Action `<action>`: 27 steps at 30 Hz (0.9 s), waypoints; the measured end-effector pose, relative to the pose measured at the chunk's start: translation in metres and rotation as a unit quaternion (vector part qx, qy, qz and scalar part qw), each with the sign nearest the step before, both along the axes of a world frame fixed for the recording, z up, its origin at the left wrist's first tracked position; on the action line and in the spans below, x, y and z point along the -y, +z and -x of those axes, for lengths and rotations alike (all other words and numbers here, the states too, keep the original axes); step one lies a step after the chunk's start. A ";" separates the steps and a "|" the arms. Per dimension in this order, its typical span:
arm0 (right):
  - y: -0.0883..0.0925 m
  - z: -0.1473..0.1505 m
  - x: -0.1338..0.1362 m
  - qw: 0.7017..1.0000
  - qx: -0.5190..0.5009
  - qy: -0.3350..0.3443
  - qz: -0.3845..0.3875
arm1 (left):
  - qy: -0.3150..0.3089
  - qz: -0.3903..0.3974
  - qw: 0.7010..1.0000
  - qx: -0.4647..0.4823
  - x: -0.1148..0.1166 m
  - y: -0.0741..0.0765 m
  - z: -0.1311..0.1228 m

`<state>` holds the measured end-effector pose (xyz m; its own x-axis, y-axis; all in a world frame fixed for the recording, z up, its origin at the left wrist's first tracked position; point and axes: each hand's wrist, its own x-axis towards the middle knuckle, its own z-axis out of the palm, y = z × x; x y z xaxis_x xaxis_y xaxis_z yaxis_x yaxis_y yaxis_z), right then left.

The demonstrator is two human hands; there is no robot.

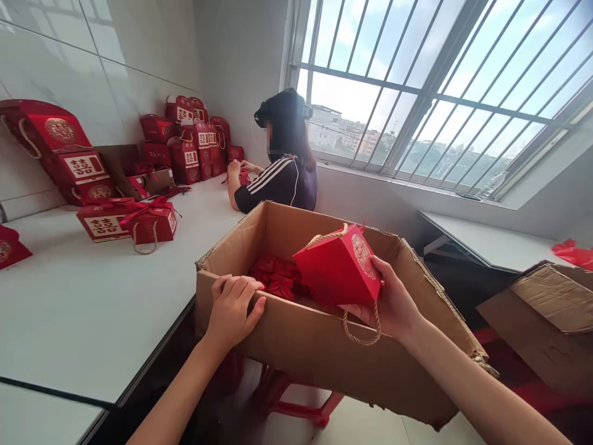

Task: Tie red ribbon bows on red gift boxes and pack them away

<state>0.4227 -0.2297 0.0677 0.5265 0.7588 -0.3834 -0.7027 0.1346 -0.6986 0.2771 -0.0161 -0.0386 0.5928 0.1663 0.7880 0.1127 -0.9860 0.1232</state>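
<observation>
Beside a white table [152, 296], near a barred window [393, 105], we work at a carton [296, 337]. Our right hand [386, 300] grips the red box [331, 266], thumb on its patterned face, fingers beneath. The box tilts over the carton's opening, left of and beyond this nearer hand; we cannot determine its long axis. Our left hand [234, 309] hooks its fingers over the near rim, thumb outside. Red items [280, 281] lie inside; gift boxes [104, 227] stand leftward; a co-worker [296, 185] is beyond.
</observation>
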 end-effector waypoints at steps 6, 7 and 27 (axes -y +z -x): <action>0.018 -0.013 -0.011 1.000 0.013 0.005 0.026 | 0.013 -0.030 0.995 0.091 -0.002 -0.011 -0.010; 0.019 -0.013 -0.012 0.999 0.020 0.015 0.029 | 0.015 -0.035 0.994 0.099 -0.002 -0.012 -0.011; -0.116 -0.146 -0.025 0.857 0.394 0.118 0.309 | 0.021 -0.062 0.982 0.175 -0.006 -0.024 -0.024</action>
<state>0.5692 -0.2047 -0.0481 0.6670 0.6597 -0.3463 0.0640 -0.5138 -0.8555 0.3009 -0.0098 -0.0625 0.2770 0.0753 0.9579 0.1254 -0.9912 0.0417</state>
